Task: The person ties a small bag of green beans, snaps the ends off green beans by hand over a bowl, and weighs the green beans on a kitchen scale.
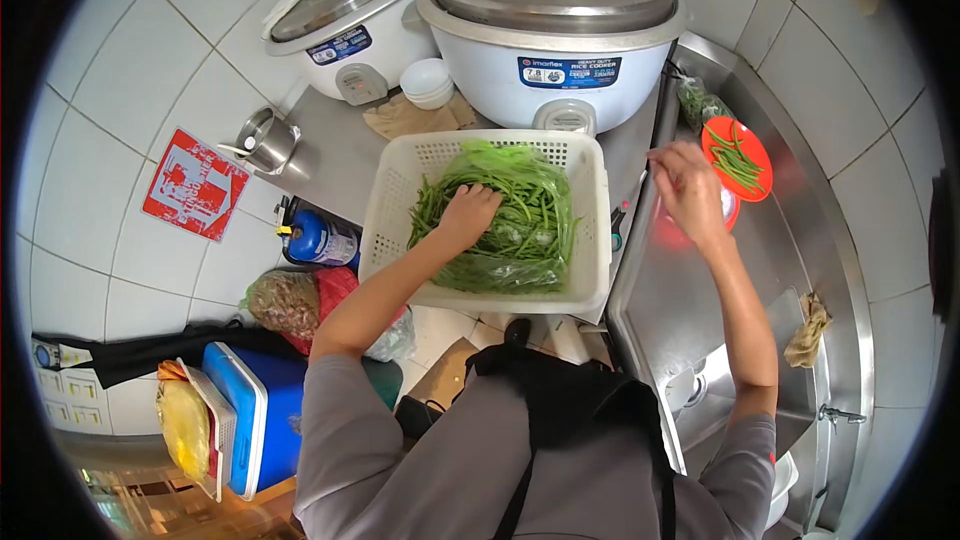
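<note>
A white perforated basket [378, 245] holds a clear plastic bag [535, 275] full of long green beans [520, 202]. My left hand [470, 215] is down among the beans, its fingers curled onto some of them. Over the edge of the steel sink, my right hand [688, 185] is raised with thumb and fingers pinched together; whatever they hold is too small to make out. Just beyond that hand, an orange-red plate [755, 175] carries several green beans. A second red container [732, 208] shows partly behind the right wrist.
Two large rice cookers, one big [590, 20] and one smaller [390, 40], stand behind the basket. White bowls [428, 83] are stacked between them. Scissors [617, 225] lie right of the basket. The steel sink [745, 280] runs along the right; a blue cooler [270, 420] sits low left.
</note>
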Demonstrator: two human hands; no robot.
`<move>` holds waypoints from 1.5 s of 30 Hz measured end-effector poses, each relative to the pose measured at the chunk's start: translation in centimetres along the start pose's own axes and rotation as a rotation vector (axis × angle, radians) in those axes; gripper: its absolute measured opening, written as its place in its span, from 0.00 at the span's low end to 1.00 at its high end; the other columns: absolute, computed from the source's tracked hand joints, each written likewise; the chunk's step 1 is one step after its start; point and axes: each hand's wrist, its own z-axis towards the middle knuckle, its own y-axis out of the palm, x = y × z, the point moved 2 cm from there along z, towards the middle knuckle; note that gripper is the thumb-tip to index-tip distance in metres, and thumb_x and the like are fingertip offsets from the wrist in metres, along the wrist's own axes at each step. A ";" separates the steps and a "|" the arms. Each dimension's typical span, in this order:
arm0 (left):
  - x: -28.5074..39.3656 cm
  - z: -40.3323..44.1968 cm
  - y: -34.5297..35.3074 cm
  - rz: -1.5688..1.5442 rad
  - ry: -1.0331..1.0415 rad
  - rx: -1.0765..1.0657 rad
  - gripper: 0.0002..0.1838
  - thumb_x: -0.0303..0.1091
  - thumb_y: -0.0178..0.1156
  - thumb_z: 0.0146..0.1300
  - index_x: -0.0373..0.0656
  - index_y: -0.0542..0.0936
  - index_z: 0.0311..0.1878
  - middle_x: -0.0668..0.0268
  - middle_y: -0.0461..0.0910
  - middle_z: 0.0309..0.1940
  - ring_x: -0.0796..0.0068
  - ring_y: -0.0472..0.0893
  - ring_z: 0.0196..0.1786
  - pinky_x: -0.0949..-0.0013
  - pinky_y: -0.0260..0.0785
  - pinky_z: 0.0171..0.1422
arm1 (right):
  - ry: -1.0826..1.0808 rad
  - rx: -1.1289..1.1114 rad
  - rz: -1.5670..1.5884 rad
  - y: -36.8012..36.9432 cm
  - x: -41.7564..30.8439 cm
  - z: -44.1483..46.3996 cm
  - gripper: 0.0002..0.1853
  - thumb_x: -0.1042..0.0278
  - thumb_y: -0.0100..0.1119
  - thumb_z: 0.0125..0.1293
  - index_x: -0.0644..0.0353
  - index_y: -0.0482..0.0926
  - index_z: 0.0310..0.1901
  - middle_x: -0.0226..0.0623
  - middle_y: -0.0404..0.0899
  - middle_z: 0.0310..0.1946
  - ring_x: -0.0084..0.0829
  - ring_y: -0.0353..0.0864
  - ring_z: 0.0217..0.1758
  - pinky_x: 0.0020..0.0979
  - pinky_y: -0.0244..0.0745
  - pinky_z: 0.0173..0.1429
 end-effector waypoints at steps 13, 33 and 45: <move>-1.8 -1.0 -3.7 -0.481 0.027 0.027 0.11 0.30 0.51 0.61 0.42 0.69 0.47 0.57 0.73 0.45 0.56 0.70 0.52 0.58 0.54 0.56 | -0.042 -0.182 0.234 3.9 -5.9 0.0 0.08 0.74 0.56 0.52 0.62 0.79 0.35 0.39 0.77 0.34 0.40 0.75 0.40 0.37 0.73 0.42; -0.7 -0.5 -6.7 -1.614 -0.444 0.353 0.19 0.44 0.39 0.70 0.39 0.69 0.50 0.66 0.74 0.33 0.79 0.71 0.36 0.74 0.63 0.41 | 0.425 -0.335 0.860 15.8 -9.0 -0.1 0.10 0.69 0.45 0.66 0.69 0.71 0.40 0.44 0.78 0.29 0.39 0.78 0.32 0.35 0.71 0.38; 2.8 0.0 -3.9 -2.020 -0.645 0.591 0.15 0.39 0.43 0.70 0.38 0.71 0.49 0.70 0.73 0.41 0.80 0.68 0.42 0.75 0.60 0.48 | 0.669 -0.331 0.959 19.8 -9.9 -1.2 0.09 0.69 0.45 0.67 0.67 0.68 0.42 0.42 0.76 0.34 0.31 0.74 0.37 0.31 0.68 0.43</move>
